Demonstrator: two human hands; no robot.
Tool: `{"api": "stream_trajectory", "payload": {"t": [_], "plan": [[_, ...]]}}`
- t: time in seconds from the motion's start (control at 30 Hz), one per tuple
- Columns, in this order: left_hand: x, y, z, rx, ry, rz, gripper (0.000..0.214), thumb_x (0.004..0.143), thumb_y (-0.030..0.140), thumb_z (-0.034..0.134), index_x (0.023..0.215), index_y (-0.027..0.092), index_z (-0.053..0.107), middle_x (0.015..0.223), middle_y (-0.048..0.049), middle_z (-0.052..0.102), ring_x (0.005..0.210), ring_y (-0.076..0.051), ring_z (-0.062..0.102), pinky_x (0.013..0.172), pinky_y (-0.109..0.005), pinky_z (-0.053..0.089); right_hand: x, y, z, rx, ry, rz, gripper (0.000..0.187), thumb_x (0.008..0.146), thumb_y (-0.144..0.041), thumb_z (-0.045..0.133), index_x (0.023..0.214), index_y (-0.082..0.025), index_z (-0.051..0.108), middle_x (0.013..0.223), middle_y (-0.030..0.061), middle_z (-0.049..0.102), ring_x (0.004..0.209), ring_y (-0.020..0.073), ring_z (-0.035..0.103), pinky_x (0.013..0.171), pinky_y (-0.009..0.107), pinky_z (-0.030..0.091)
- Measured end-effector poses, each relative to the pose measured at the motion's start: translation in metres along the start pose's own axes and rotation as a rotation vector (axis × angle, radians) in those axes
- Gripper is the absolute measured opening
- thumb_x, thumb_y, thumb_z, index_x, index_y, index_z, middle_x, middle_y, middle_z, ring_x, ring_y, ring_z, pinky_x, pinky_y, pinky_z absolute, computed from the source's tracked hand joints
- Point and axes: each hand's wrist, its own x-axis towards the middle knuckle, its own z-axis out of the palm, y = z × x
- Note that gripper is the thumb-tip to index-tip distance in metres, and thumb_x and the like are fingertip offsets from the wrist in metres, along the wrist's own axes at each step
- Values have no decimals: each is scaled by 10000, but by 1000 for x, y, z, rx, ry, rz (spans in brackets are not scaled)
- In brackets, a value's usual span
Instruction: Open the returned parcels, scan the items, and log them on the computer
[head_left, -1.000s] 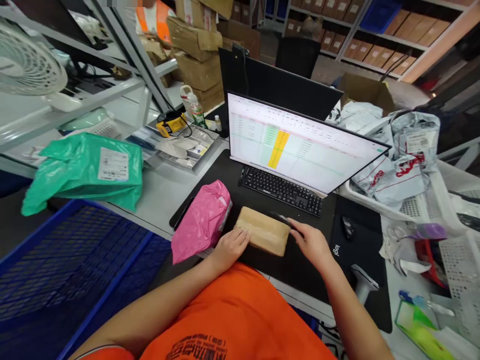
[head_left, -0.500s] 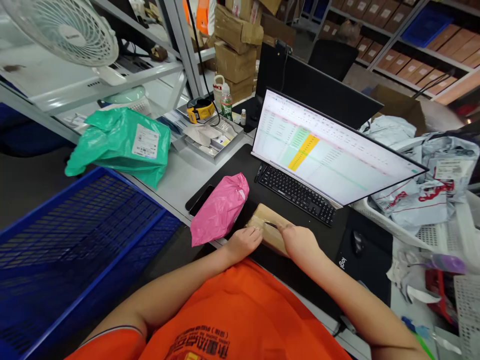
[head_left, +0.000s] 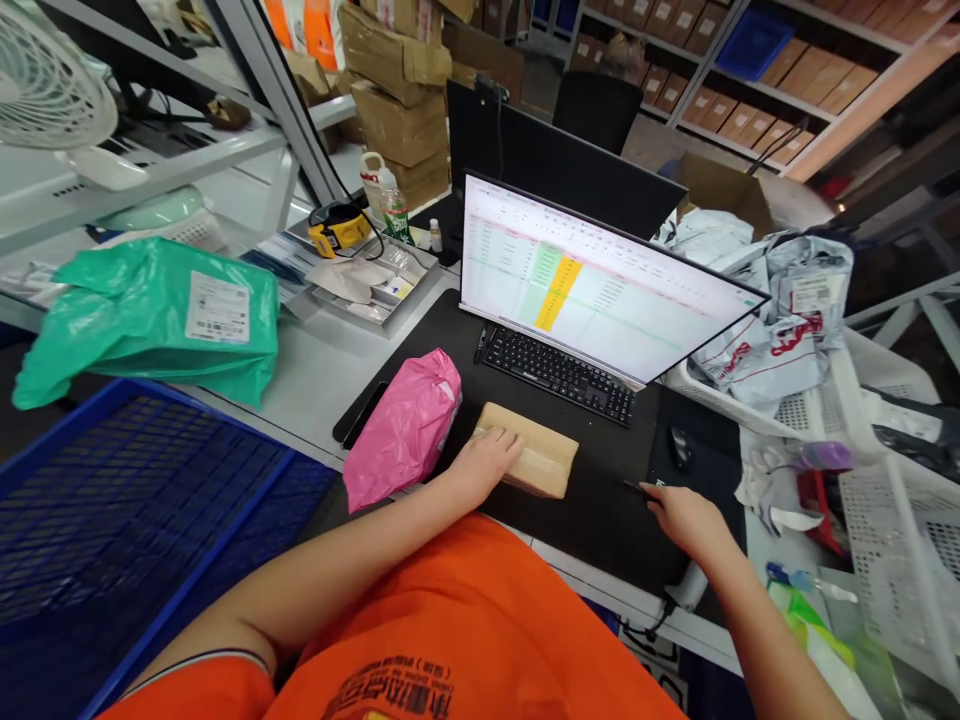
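Two hands are seen at a black desk mat [head_left: 592, 530]. The left hand [head_left: 484, 465] is laid on a tan taped parcel [head_left: 544, 462], with its fingers pressed together over the parcel's left end, so the parcel appears to be steadied against the mat. The right hand [head_left: 686, 520] is held apart at the parcel's 3 o'clock, its fingers [head_left: 660, 500] stretched toward a thin dark object [head_left: 637, 486]; whether that object is pinched cannot be told. A pink plastic bag [head_left: 401, 430] is laid at 9 o'clock, with a keyboard [head_left: 555, 375] and a monitor [head_left: 592, 275] at 12 o'clock. A green mailer [head_left: 150, 320] is placed at 10 o'clock, a blue crate [head_left: 150, 500] at 8 o'clock, and a white basket [head_left: 720, 395] of grey mailers [head_left: 765, 340] at 2 o'clock. Stacked cardboard boxes [head_left: 397, 130] and shelves [head_left: 720, 70] are seen beyond.
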Motion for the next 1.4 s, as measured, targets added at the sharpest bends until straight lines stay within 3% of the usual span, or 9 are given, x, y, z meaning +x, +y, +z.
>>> {"api": "stream_trajectory", "payload": {"t": [0.2,0.33,0.43,0.53,0.77,0.93,1.1,1.27,1.4], "plan": [[14,-3,-16,12,-82,82,242,891,44,515,1056,146,661,1106,-134,697,1051,-275,635,900,-412,506,37,-3,65,403,215,190,511,912,-302,466,1331,-67,642,1219,203,692,1110,293,670,996,474,516],[27,-6,-19,28,-166,168,363,653,15,737,988,146,685,1075,-127,728,1039,-308,662,926,-428,491,48,-71,47,637,469,-191,499,995,-391,407,1385,-162,618,1437,160,583,1348,240,531,1162,454,402],[36,-7,-19,40,-230,222,336,547,13,810,828,157,694,924,-104,752,930,-301,691,876,-413,494,54,-122,20,607,355,-558,488,1038,-416,364,1450,-252,567,1517,109,528,1435,218,449,1201,467,346],[31,-9,-16,28,-225,251,263,610,63,812,817,173,691,905,-75,752,911,-270,696,826,-377,488,60,-145,1,461,191,-642,495,1058,-397,314,1500,-286,507,1583,96,449,1496,242,364,1221,525,285],[-22,-14,26,227,268,498,216,983,150,499,818,208,626,718,1,640,677,-143,589,607,-297,386,67,-139,-5,250,-28,-621,929,908,-578,590,1641,-218,149,1696,140,144,1574,322,121,1238,603,180],[-47,-16,56,284,405,392,222,989,180,506,1148,222,655,864,-27,683,755,-150,603,735,-311,442,67,-157,8,98,183,-476,782,968,-467,538,1605,-100,273,1600,222,376,1486,312,365,1220,514,302],[-57,-15,58,134,401,261,538,880,613,645,1268,240,650,1393,-156,594,1288,-340,519,1137,-583,323,62,-170,7,-181,250,-439,580,1043,-309,308,1475,61,422,1403,324,539,1310,352,544,1122,492,422],[-47,-19,61,105,342,195,284,923,296,627,1197,251,683,1400,-113,616,1370,-291,469,1225,-602,188,70,-164,-14,-244,165,-481,527,1055,-290,242,1435,-4,468,1162,267,655,1027,275,673,875,371,543],[-41,-25,62,91,284,163,475,905,275,601,1374,199,589,1377,-116,633,1354,-282,489,1257,-581,142,69,-163,-24,-267,136,-484,493,1062,-328,266,1388,-41,497,1091,214,676,972,239,686,863,329,532]]}}
